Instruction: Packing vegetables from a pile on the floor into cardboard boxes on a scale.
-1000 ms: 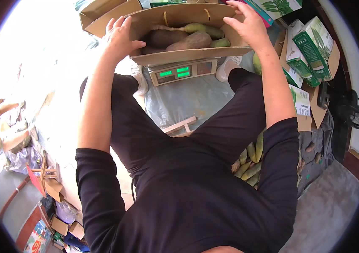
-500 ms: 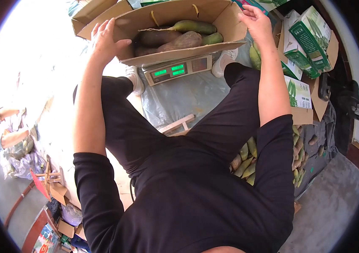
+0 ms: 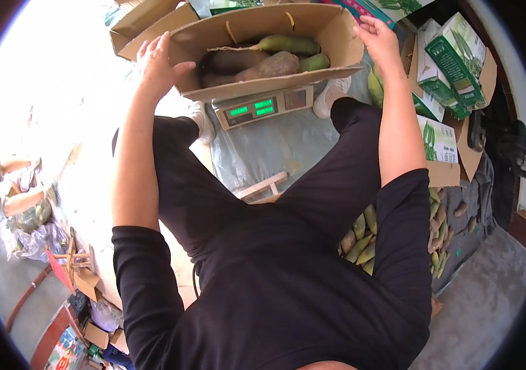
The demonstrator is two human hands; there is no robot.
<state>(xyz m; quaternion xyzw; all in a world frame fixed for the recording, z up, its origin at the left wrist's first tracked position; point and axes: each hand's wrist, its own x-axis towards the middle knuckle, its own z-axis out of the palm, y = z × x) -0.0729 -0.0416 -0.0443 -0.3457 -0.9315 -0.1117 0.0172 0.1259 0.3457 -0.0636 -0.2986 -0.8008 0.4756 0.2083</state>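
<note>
The box [image 3: 260, 28] sits low in front of the person, between the feet and over the scale [image 3: 265, 108], whose lit panel juts out below the near wall; the scale's plate is hidden. The box is plain brown card, long and open-topped, with two yellow cords [image 3: 230, 31] in the far wall. In it lie radishes [image 3: 275, 65], some dark purplish and some green, one with a long pale root; the near wall covers their lower parts.

The left hand [image 3: 157, 68] is at the left end, its grip spread, thumb over the near corner. The right hand [image 3: 381, 48] is at the right end, its grip loosely open beside the rim; how firmly either presses cannot be told.

A second box [image 3: 152, 28] crowds the far left corner. Shoes [image 3: 201, 121] flank the scale, and a grey sheet [image 3: 263, 151] covers the floor between the legs, with a wooden piece [image 3: 263, 186] near the hips. To the right are green-and-white cartons [image 3: 460, 55]; below them the right arm partly blocks a radish pile [image 3: 361, 240]. Far left, beyond the glare, are another person's limbs [image 3: 22, 200], plastic bags [image 3: 34, 243] and a wooden stool [image 3: 74, 259].
</note>
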